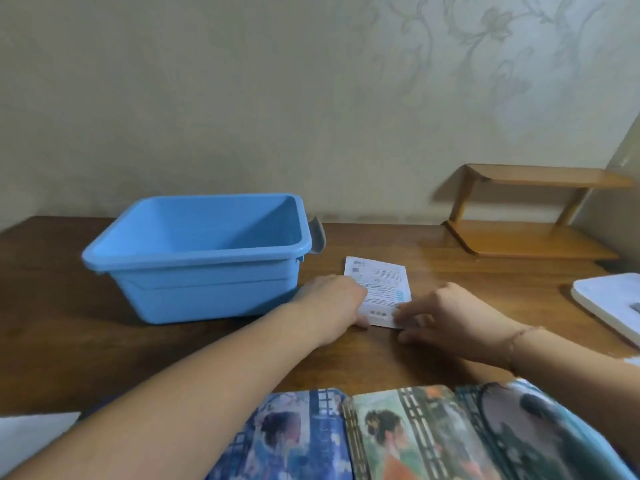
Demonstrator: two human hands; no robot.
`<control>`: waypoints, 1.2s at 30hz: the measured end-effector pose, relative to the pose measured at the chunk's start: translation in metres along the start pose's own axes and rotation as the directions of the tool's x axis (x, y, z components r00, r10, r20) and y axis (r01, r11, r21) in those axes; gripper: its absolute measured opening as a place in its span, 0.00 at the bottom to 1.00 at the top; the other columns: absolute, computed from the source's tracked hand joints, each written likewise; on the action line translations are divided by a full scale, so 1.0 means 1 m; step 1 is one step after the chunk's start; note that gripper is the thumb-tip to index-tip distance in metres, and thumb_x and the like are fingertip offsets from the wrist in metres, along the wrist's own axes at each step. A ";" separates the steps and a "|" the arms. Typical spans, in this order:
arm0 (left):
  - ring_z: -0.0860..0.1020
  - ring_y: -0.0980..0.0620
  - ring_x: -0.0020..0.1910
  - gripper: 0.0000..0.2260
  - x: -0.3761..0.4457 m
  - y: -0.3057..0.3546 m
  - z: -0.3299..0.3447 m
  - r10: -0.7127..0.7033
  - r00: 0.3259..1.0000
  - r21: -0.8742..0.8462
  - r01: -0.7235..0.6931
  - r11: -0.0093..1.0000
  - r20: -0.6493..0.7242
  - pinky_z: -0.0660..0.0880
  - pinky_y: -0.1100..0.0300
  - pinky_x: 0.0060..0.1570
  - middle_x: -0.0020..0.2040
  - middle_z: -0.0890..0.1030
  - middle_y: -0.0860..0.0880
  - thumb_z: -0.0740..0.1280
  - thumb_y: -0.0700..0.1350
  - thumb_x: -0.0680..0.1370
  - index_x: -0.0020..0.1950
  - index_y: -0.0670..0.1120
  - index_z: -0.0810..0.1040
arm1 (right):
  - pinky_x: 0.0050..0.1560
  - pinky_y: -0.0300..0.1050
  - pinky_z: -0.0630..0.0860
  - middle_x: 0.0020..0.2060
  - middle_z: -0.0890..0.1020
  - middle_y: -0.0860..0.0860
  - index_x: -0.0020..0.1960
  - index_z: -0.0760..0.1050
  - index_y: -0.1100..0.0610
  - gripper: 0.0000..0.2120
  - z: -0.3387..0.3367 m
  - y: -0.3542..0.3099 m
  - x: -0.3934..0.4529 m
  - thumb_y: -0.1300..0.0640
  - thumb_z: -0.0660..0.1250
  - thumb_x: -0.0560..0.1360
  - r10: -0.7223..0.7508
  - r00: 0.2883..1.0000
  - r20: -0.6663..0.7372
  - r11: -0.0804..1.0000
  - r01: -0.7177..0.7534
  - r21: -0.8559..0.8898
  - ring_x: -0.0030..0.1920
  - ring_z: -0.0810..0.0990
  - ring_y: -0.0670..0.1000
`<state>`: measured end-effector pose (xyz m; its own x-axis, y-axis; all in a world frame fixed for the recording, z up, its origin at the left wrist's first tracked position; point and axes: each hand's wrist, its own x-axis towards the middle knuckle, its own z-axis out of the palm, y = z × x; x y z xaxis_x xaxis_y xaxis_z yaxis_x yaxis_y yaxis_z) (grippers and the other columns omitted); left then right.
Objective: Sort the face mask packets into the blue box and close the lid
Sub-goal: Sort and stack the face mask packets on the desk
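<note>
A blue box (197, 258) is sitting open-topped on the dark wooden counter (433, 271), left of centre, with its inside showing bare blue plastic and a grey latch handle (318, 239) sticking out from its right end. Just to the right of the box, a white face mask packet (382, 285) is lying flat on the counter with its printed back facing up, covered in small lines of text. Both hands are resting on this packet: the left hand (332, 299) is lying palm-down over its left edge, fingers spread loosely and not curled around anything, while the right hand (450, 320) is reaching in from the right with its fingertips (403, 315) pressing on the packet's near right corner, also uncurled. A thin bracelet (516, 341) is circling the right wrist. Along the near edge of the counter, three more packets with painted figure artwork are lying side by side: a blue-toned packet (294, 438), a green-toned packet (405, 434) and a darker packet (526, 431) at the right. A white lid (606, 303) is lying at the right edge of the view, well apart from the box. A small wooden shelf (530, 216) is standing at the back right against the patterned wall (311, 98).
</note>
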<state>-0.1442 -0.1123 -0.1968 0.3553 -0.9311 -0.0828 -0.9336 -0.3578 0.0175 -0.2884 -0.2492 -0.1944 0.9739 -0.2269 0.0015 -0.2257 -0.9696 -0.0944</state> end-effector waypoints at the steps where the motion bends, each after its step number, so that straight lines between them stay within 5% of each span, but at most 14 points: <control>1: 0.76 0.44 0.58 0.16 0.001 0.003 -0.003 0.047 0.999 0.099 -0.047 0.994 -0.005 0.74 0.50 0.52 0.61 0.79 0.45 0.64 0.55 0.80 0.63 0.47 0.75 | 0.51 0.41 0.74 0.47 0.85 0.44 0.55 0.82 0.45 0.13 0.001 -0.001 -0.002 0.44 0.72 0.72 0.010 0.999 -0.042 1.000 -0.009 0.015 0.47 0.79 0.48; 7: 0.75 0.46 0.43 0.11 -0.009 0.012 -0.010 0.251 0.966 0.457 -0.251 0.853 0.063 0.68 0.53 0.38 0.53 0.80 0.44 0.55 0.45 0.84 0.61 0.45 0.73 | 0.55 0.41 0.74 0.53 0.83 0.42 0.58 0.81 0.47 0.16 0.005 -0.004 -0.007 0.45 0.72 0.71 -0.027 0.993 -0.112 0.999 0.032 0.038 0.53 0.80 0.46; 11: 0.78 0.42 0.53 0.10 -0.017 0.030 -0.010 0.262 0.963 0.520 -0.256 0.815 0.063 0.70 0.52 0.39 0.56 0.79 0.43 0.59 0.37 0.82 0.62 0.43 0.74 | 0.58 0.41 0.73 0.57 0.79 0.44 0.63 0.77 0.48 0.22 0.008 -0.008 -0.007 0.43 0.71 0.72 -0.131 0.988 -0.086 0.988 0.137 0.077 0.55 0.76 0.45; 14: 0.77 0.42 0.55 0.10 -0.023 0.039 -0.013 0.207 0.975 0.486 -0.217 0.846 0.075 0.70 0.53 0.41 0.56 0.78 0.43 0.60 0.36 0.81 0.61 0.43 0.75 | 0.53 0.46 0.76 0.52 0.80 0.46 0.59 0.78 0.49 0.15 0.013 -0.009 -0.012 0.45 0.66 0.75 -0.193 0.974 -0.114 0.981 0.189 -0.045 0.52 0.78 0.48; 19: 0.78 0.42 0.54 0.09 -0.042 0.034 -0.020 0.204 0.975 0.384 -0.158 0.910 -0.083 0.69 0.54 0.43 0.55 0.79 0.43 0.58 0.38 0.82 0.59 0.44 0.74 | 0.30 0.45 0.74 0.30 0.77 0.48 0.36 0.76 0.54 0.11 0.017 -0.014 -0.026 0.53 0.58 0.73 -0.411 0.869 -0.275 0.880 0.299 -0.368 0.27 0.75 0.53; 22: 0.80 0.49 0.51 0.11 -0.059 0.017 -0.018 0.181 0.923 -0.044 -0.208 0.977 -0.339 0.77 0.53 0.50 0.52 0.83 0.48 0.63 0.47 0.81 0.60 0.48 0.79 | 0.22 0.42 0.68 0.26 0.74 0.46 0.35 0.73 0.53 0.12 0.001 -0.017 -0.034 0.53 0.58 0.75 -0.349 0.819 -0.455 0.930 0.245 -0.273 0.22 0.72 0.51; 25: 0.79 0.61 0.54 0.18 -0.078 0.011 -0.015 -0.031 0.891 -0.566 -0.261 0.782 -0.453 0.76 0.63 0.55 0.54 0.83 0.58 0.70 0.60 0.74 0.60 0.54 0.81 | 0.25 0.41 0.69 0.27 0.79 0.47 0.39 0.79 0.53 0.10 -0.021 -0.018 -0.044 0.55 0.64 0.77 -0.175 0.745 -0.643 0.984 0.152 -0.092 0.26 0.76 0.51; 29: 0.84 0.54 0.50 0.07 -0.078 0.013 -0.008 -0.277 0.900 -0.851 -0.164 0.500 -0.336 0.80 0.49 0.55 0.49 0.86 0.53 0.74 0.48 0.74 0.51 0.50 0.84 | 0.32 0.45 0.75 0.31 0.81 0.49 0.42 0.82 0.56 0.08 -0.047 -0.032 -0.052 0.56 0.67 0.77 0.078 0.656 -0.751 0.959 0.156 0.236 0.31 0.80 0.51; 33: 0.84 0.45 0.49 0.06 -0.092 0.025 -0.006 -0.277 0.939 -0.976 -0.178 0.122 -0.206 0.80 0.48 0.55 0.50 0.86 0.43 0.71 0.40 0.75 0.51 0.45 0.83 | 0.28 0.47 0.80 0.31 0.81 0.50 0.42 0.82 0.57 0.06 -0.067 -0.040 -0.050 0.58 0.69 0.76 0.427 0.726 -0.539 0.744 0.058 0.666 0.28 0.81 0.49; 36: 0.84 0.45 0.49 0.13 -0.121 0.032 -0.007 -0.278 0.938 -0.977 -0.188 0.101 -0.209 0.80 0.49 0.54 0.49 0.86 0.43 0.71 0.39 0.75 0.59 0.48 0.78 | 0.23 0.42 0.78 0.31 0.81 0.55 0.42 0.82 0.60 0.06 -0.064 -0.052 -0.045 0.61 0.69 0.76 0.478 0.796 -0.370 0.626 -0.013 0.780 0.26 0.78 0.49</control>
<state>-0.2171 -0.0113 -0.1792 0.6021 -0.7884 0.1258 -0.1164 0.0692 0.9908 -0.3215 -0.1944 -0.1258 0.6591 -0.6785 0.3244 -0.1365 -0.5321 -0.8356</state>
